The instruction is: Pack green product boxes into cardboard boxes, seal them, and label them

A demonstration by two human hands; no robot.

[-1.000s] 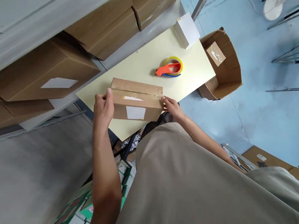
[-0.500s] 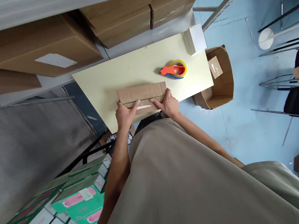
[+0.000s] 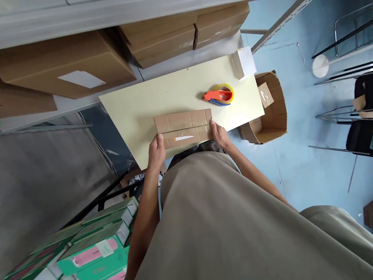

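A small brown cardboard box (image 3: pixel 183 120) with a seam along its top lies at the front edge of the pale yellow table (image 3: pixel 132 106). On its near half is a white label with a bit of yellow. My left hand (image 3: pixel 156 151) grips the box's left end, thumb on top. At the right end my right hand (image 3: pixel 219 134) is closed on it in the same way. Beyond the box, toward the right, sits a tape dispenser (image 3: pixel 218 95) with a red-orange body, blue part and yellow-rimmed roll.
A white box (image 3: pixel 243 63) stands at the table's far right corner. Large cartons (image 3: pixel 67 69) fill the shelf behind. An open carton (image 3: pixel 273 113) is on the floor to the right, near black chairs (image 3: pixel 371 135). Green boxes (image 3: pixel 95 261) are stacked at lower left.
Both thumbs have moved outward from the middle of the box top to its two ends. The two flaps now lie flatter along the seam, and the label shows fully. The view has shifted slightly.
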